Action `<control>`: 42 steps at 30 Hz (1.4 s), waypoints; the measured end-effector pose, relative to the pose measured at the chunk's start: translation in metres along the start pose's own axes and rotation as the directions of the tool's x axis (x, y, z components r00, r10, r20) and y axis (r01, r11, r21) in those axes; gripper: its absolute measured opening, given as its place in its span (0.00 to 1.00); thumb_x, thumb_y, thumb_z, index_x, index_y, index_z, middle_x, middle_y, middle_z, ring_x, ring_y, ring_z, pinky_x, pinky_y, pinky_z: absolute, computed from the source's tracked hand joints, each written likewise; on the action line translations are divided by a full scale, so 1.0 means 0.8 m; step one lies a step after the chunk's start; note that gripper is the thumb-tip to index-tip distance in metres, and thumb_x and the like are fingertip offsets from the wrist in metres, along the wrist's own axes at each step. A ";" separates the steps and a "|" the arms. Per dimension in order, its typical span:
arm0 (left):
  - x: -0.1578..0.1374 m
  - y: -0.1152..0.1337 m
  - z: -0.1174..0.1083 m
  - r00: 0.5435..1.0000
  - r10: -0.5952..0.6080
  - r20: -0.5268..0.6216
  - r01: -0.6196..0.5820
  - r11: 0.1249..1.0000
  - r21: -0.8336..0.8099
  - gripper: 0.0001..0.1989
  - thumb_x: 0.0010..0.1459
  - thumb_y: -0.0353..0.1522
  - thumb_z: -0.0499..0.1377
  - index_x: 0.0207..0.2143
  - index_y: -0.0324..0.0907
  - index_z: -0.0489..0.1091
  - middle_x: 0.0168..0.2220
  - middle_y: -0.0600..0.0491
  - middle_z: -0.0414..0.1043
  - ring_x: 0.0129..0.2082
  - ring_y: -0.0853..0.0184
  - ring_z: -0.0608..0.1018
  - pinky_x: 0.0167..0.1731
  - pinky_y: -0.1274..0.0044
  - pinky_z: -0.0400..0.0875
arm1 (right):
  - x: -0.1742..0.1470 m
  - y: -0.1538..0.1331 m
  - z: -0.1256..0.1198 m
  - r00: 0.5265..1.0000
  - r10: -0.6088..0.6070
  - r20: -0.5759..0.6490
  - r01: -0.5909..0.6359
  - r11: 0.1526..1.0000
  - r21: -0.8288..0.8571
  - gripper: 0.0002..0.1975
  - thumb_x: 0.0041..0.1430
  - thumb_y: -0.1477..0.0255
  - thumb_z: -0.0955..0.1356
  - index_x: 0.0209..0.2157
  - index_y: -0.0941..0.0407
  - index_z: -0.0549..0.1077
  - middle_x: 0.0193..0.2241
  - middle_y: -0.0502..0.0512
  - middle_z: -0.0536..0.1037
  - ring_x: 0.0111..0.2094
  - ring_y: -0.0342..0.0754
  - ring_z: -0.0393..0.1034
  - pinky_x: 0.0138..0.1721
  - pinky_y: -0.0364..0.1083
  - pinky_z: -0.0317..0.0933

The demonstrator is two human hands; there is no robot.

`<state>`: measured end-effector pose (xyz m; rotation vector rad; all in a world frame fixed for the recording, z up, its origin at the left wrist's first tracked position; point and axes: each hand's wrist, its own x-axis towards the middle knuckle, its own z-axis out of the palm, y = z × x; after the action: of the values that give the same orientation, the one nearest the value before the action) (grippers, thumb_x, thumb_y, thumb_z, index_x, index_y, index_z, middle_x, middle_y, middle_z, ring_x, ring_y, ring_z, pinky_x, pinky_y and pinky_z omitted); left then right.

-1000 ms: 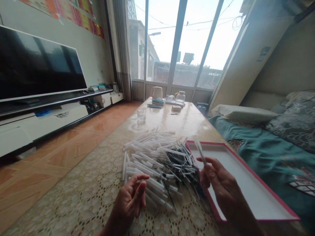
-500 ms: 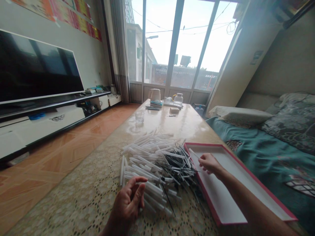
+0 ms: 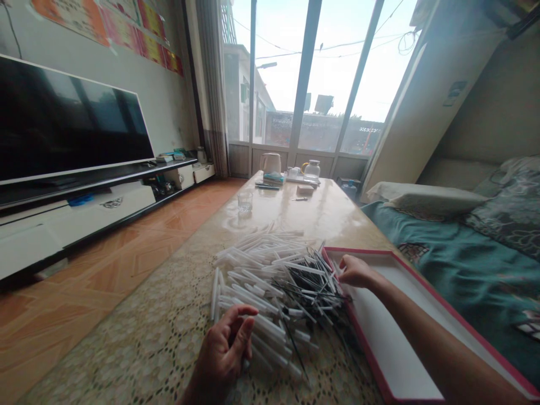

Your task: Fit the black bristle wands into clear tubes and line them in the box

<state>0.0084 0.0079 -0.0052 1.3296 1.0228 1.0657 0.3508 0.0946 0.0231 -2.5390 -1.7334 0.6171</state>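
White tubes (image 3: 262,283) lie toward the tabletop's (image 3: 169,304) near edge, just beyond the left hand (image 3: 225,344), its thumb and forefinger apart; the right hand (image 3: 358,272), grip unclear, is by the box's (image 3: 388,343) far-left corner.

Bright windows (image 3: 276,28), grey curtain (image 3: 213,84), orange floor (image 3: 139,236), dark television (image 3: 71,124).

The dim scene is lit by daylight through the far windows (image 3: 307,56), where the sky (image 3: 343,25) is blown out; glare is cast on the tabletop (image 3: 282,214), and frame edges are stretched.
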 end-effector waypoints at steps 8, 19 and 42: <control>-0.003 -0.003 0.001 1.000 -0.015 0.013 0.015 1.000 0.023 0.18 0.57 0.46 0.55 0.39 0.40 0.68 0.16 0.61 0.61 0.15 0.74 0.63 0.15 0.83 0.58 | -0.007 0.013 0.003 1.000 -0.022 -0.021 0.019 0.991 -0.131 0.15 0.63 0.67 0.66 0.49 0.57 0.68 0.48 0.56 0.72 0.43 0.49 0.70 0.43 0.53 0.67; -0.003 -0.005 0.002 1.000 -0.023 0.000 0.023 1.000 0.003 0.16 0.56 0.44 0.57 0.38 0.41 0.70 0.16 0.61 0.62 0.15 0.74 0.64 0.15 0.83 0.59 | -0.016 0.007 0.005 0.999 0.025 -0.034 -0.028 0.996 -0.084 0.13 0.63 0.67 0.65 0.47 0.58 0.69 0.42 0.54 0.74 0.36 0.45 0.72 0.35 0.48 0.69; -0.003 -0.003 -0.001 0.999 -0.001 0.054 -0.007 0.991 0.133 0.15 0.59 0.44 0.53 0.38 0.41 0.68 0.18 0.60 0.61 0.17 0.73 0.65 0.18 0.82 0.60 | -0.011 0.042 -0.009 0.973 -0.220 -0.074 0.180 0.915 -0.362 0.08 0.63 0.74 0.64 0.43 0.59 0.71 0.41 0.59 0.74 0.43 0.52 0.71 0.42 0.51 0.65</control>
<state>0.0070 0.0057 -0.0075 1.4605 1.0671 0.9720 0.3805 0.0749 0.0247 -2.4897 -2.1962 0.1573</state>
